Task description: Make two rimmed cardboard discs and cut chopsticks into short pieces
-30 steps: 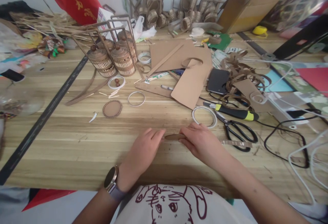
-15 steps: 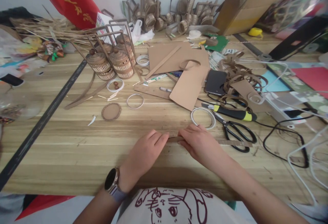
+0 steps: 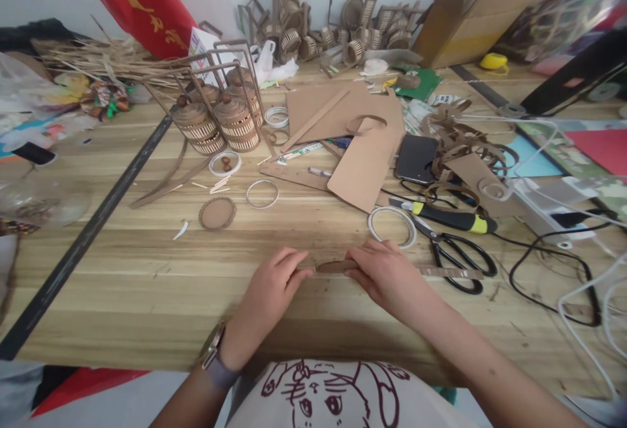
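My right hand is closed on a narrow brown cardboard strip. One end of the strip sticks out to the left of my fingers, and the rest runs right under my hand as far as the scissors. My left hand is just left of that free end and apart from it, with thumb and fingers slightly spread and nothing between them. Beyond my right hand lies a white tape roll. A round cardboard disc with a rope-like rim lies farther left.
Lidded baskets with tall handles stand at the back left. Cardboard sheets, a black phone and a black-yellow tool lie beyond my hands. Curled brown strips and cables crowd the right side.
My left hand has let go of the strip's left end and drawn back slightly left, its fingers parting. My right hand keeps its hold. The view has shifted a little.
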`<state>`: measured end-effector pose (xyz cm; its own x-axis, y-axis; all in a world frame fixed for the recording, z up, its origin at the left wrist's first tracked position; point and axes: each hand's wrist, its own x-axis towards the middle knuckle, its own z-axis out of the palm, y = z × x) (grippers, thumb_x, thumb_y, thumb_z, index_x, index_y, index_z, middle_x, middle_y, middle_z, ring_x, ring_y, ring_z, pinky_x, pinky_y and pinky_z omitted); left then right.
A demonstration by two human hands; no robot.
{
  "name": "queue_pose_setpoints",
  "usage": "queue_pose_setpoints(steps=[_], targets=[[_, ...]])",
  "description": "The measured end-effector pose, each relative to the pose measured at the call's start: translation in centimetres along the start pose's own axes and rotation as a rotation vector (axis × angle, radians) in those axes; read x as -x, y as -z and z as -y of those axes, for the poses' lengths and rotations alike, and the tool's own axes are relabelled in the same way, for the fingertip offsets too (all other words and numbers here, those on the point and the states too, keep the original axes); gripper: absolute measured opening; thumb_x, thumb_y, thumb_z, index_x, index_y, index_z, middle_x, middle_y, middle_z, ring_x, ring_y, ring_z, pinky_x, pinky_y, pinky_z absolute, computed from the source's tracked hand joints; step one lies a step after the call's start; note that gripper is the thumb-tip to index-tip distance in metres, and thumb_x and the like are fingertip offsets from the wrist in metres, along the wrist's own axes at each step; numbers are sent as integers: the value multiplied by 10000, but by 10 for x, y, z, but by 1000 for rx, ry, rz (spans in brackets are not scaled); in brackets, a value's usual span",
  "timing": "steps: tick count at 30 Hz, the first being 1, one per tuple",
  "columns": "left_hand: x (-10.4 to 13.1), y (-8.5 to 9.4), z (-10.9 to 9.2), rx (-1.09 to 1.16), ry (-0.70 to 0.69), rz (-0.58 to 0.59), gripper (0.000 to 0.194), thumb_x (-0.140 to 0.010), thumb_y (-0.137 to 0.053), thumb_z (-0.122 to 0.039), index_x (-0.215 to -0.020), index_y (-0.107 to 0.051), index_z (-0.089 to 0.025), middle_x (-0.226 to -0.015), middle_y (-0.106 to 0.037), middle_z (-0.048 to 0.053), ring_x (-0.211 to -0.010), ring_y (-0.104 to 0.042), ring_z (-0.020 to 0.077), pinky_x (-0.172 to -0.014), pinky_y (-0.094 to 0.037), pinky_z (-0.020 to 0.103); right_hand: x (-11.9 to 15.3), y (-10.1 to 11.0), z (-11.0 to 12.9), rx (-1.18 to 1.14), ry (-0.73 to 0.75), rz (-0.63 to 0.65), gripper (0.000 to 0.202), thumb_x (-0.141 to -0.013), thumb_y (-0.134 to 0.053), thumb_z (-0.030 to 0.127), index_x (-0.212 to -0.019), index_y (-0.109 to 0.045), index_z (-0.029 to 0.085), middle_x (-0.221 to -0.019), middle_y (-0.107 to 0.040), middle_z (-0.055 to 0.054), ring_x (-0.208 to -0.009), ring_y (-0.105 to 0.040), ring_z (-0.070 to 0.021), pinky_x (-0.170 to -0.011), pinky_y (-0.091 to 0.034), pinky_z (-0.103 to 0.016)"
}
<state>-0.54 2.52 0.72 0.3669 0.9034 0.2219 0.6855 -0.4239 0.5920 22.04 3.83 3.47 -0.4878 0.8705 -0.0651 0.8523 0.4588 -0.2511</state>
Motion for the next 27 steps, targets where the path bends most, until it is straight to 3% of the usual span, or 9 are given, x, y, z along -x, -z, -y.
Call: queue_pose_setpoints(steps=[5, 14, 27], targets=[[-1, -6, -4, 163, 50, -26, 186, -930, -549, -168, -973, -729, -188, -915, -750, 54, -820, -702, 183, -743, -565, 280, -1, -1, -1, 5, 7, 4, 83, -866, -610, 152, -797, -599, 195, -742, -660, -36, -788, -599, -220, -701, -333, -298], [-4, -9, -9, 237, 66, -58, 168, -894, -587, -137, -908, -741, -202, -883, -765, 39, -796, -706, 178, -729, -563, 271, 0, -1, 0, -16, -7, -2, 66, -862, -610, 143, -812, -611, 186, -748, -660, -45, -789, -595, -223, -703, -333, -302], [-5, -14, -9, 149, 11, -43, 170, -919, -542, -138, -895, -699, -197, -888, -744, 45, -811, -698, 175, -738, -559, 284, -1, -7, -6, -92, 30, -18, 85, -852, -595, 108, -823, -610, 187, -766, -669, -36, -776, -588, -208, -706, -353, -304]])
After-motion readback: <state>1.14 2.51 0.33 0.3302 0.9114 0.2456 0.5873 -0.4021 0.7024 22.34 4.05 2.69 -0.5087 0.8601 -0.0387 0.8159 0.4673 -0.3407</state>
